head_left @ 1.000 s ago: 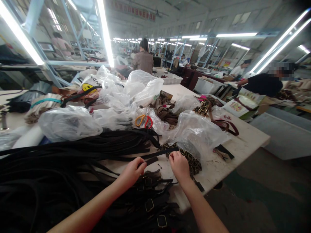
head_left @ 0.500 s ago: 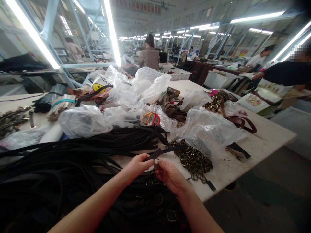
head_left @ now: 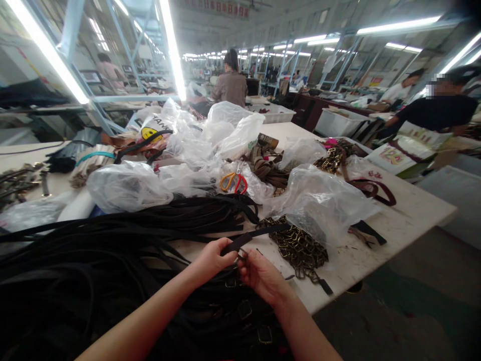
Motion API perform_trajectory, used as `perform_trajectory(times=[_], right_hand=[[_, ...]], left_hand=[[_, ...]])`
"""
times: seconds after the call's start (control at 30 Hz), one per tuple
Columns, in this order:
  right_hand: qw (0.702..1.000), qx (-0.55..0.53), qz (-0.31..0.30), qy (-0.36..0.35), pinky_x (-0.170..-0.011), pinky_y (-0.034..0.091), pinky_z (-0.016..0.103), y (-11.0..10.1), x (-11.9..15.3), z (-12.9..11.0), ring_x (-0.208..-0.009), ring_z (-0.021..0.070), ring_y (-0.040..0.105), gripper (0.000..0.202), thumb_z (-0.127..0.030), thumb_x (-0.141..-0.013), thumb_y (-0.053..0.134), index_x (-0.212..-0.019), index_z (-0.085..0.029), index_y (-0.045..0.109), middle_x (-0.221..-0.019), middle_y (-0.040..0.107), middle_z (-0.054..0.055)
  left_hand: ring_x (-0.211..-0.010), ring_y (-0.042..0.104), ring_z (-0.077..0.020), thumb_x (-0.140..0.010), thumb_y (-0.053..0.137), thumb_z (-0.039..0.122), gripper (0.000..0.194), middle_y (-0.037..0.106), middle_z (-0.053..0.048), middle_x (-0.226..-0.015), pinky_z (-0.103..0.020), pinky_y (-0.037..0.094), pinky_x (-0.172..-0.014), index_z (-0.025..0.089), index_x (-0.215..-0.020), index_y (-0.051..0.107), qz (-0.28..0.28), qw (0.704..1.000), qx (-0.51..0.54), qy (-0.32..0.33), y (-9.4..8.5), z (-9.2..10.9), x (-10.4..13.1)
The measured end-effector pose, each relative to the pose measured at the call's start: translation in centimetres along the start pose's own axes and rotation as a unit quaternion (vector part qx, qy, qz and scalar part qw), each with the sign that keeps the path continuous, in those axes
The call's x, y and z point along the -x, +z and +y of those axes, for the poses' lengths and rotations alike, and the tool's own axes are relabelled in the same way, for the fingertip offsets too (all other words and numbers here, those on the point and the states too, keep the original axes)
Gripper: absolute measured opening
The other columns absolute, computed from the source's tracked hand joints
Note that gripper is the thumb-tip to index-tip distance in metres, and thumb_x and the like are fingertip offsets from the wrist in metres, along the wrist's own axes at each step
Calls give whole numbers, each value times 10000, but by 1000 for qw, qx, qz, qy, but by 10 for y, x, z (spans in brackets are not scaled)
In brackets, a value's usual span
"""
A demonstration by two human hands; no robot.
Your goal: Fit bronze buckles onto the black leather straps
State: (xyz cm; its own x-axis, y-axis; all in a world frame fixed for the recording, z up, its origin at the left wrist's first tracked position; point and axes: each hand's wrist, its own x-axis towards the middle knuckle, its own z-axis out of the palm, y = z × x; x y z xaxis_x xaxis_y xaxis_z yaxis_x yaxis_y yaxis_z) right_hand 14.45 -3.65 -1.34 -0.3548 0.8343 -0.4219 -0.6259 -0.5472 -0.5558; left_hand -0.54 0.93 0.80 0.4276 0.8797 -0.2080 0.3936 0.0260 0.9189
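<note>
A dark strap end [head_left: 240, 242] is pinched in my left hand [head_left: 215, 258]. Close against it, my right hand [head_left: 259, 273] holds a small metal buckle [head_left: 242, 254] between thumb and fingers, at the strap's end. Long black straps [head_left: 112, 250] lie heaped under and left of my forearms, with several buckled ends below my hands. Just right of my hands is a pile of bronze-coloured metal buckles [head_left: 300, 250], partly under a clear plastic bag [head_left: 323, 195].
Scissors with yellow and red handles [head_left: 233, 182] lie behind my hands, among plastic bags [head_left: 229, 130] and brown straps [head_left: 265, 165]. The white table's [head_left: 421, 210] edge runs along the right. Several people work farther off, one in black [head_left: 436, 110] at right.
The strap end in my left hand has tilted a little, and the buckle in my right hand has turned against it. Both hands remain nearly in place.
</note>
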Motion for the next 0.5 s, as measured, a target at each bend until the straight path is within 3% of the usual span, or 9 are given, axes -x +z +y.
perform_trajectory(times=[0.1, 0.2, 0.3, 0.4, 0.5], right_hand=[[999, 16, 25, -23, -480, 383, 145, -2, 0, -1, -510, 37, 498, 290, -291, -637, 700, -823, -170, 513, -657, 549, -46], [991, 43, 91, -93, -500, 411, 155, -3, 0, -2, -519, 43, 514, 342, -268, -609, 720, -868, -189, 511, -663, 544, -56], [982, 51, 118, -140, -519, 438, 165, -2, 0, -7, -535, 47, 525, 313, -261, -602, 722, -831, -180, 525, -682, 552, -50], [983, 31, 121, -137, -521, 456, 168, -1, 2, -13, -548, 52, 537, 288, -253, -587, 732, -780, -177, 533, -698, 572, -40], [987, -5, 120, -105, -516, 468, 161, -4, 5, -18, -531, 51, 549, 312, -232, -564, 751, -783, -185, 532, -656, 573, -51]], left_hand=[[-605, 435, -93, -730, 495, 344, 219, 513, 41, -660, -191, 343, -557, 149, -814, 548, -5, 1000, -2, 15, -1, 1, 1], [-533, 395, -83, -793, 393, 413, 305, 454, 51, -577, -192, 327, -522, 154, -707, 528, 6, 1000, -19, -2, -2, -1, 1], [-517, 390, -84, -801, 371, 409, 315, 443, 52, -550, -196, 317, -512, 157, -679, 515, 16, 999, -39, -14, -1, -6, 1], [-524, 397, -86, -777, 413, 407, 275, 454, 55, -563, -194, 313, -502, 156, -769, 526, 12, 999, -26, -19, 1, -9, 2], [-501, 364, -75, -772, 420, 427, 299, 430, 60, -546, -188, 291, -478, 147, -754, 526, -40, 999, -7, -31, 0, -8, 5]])
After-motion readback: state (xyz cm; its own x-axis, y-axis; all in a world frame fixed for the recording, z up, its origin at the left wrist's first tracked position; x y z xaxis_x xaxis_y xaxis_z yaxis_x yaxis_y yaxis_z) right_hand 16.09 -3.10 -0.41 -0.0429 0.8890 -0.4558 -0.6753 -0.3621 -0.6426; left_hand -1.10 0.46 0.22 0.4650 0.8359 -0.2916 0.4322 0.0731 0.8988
